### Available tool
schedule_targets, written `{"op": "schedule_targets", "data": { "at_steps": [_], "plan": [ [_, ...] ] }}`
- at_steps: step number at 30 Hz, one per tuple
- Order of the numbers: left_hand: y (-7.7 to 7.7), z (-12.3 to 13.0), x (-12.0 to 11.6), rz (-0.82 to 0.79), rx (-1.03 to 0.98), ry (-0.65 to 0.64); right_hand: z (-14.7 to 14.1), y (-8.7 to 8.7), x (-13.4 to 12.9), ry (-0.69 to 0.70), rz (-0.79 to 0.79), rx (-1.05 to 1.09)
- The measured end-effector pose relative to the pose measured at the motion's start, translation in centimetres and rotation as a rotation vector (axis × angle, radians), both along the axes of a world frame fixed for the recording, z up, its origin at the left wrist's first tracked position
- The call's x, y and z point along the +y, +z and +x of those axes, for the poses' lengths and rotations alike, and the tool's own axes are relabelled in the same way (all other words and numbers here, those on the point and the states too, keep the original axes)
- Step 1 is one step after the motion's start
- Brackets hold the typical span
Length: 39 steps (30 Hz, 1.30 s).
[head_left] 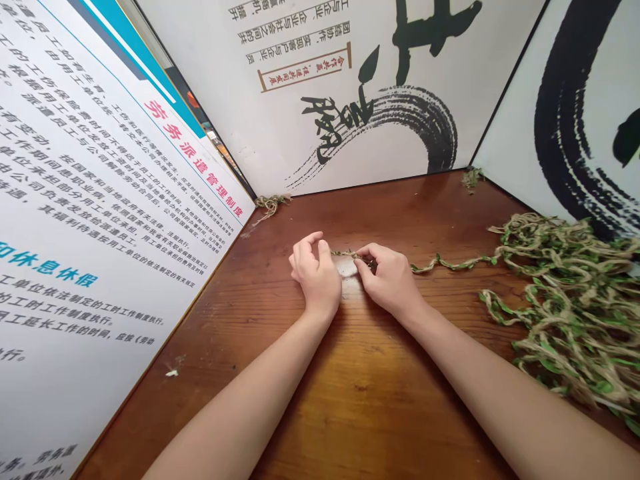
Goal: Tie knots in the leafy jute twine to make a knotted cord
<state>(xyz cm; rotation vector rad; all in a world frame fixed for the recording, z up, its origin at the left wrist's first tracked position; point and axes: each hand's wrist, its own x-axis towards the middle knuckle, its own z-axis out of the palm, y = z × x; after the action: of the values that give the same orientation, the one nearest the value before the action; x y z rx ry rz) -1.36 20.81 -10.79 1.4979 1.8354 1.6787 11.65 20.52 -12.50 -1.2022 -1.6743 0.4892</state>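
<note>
A thin strand of jute twine with small green leaves (439, 264) runs from the pile at the right to my hands above the middle of the table. My left hand (316, 277) is closed on its end, with thumb and fingers curled; exactly how the fingers grip is partly hidden. My right hand (389, 277) pinches the same strand between thumb and fingers a short way to the right. A short stretch of it spans the gap between both hands. Below that gap, a pale whitish patch (347, 268) shows on the wood.
A large tangled pile of leafy twine (575, 313) covers the table's right side. Small twine bunches lie at the back left (271, 204) and the back right corner (471, 177). Printed panels (310, 153) wall in the brown wooden table (350, 407). A white scrap (172, 373) lies at left.
</note>
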Motion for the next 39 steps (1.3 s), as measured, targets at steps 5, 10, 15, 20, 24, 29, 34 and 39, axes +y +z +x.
{"op": "schedule_targets", "data": {
  "at_steps": [5,10,15,20,24,29,34,39],
  "plan": [
    [0.1,0.8,-1.2,0.15,0.462,-0.306,0.1,0.1,0.0,0.053,0.036,-0.06],
    [0.0,0.8,-0.9,-0.033,0.428,-0.432,0.0,0.4,-0.2,0.059,0.02,-0.042],
    [0.4,0.2,-0.5,-0.162,0.254,-0.363,0.1,0.6,-0.7,0.054,-0.074,0.085],
    [0.4,-0.1,-0.3,-0.276,0.186,-0.315,0.3,0.6,-0.5,0.033,-0.024,0.039],
    [0.6,-0.2,-0.3,-0.21,0.002,-0.353,0.2,0.5,-0.2,-0.016,-0.002,0.048],
    [1.0,-0.4,-0.1,-0.098,-0.139,-0.347,0.0,0.5,-0.2,-0.043,-0.056,0.143],
    [1.0,-0.1,0.0,-0.127,-0.348,-0.419,0.0,0.7,-0.3,-0.092,-0.092,0.16],
    [0.6,0.0,-0.1,-0.141,-0.343,-0.566,0.1,0.6,-0.2,-0.055,-0.071,0.152]
  ]
}}
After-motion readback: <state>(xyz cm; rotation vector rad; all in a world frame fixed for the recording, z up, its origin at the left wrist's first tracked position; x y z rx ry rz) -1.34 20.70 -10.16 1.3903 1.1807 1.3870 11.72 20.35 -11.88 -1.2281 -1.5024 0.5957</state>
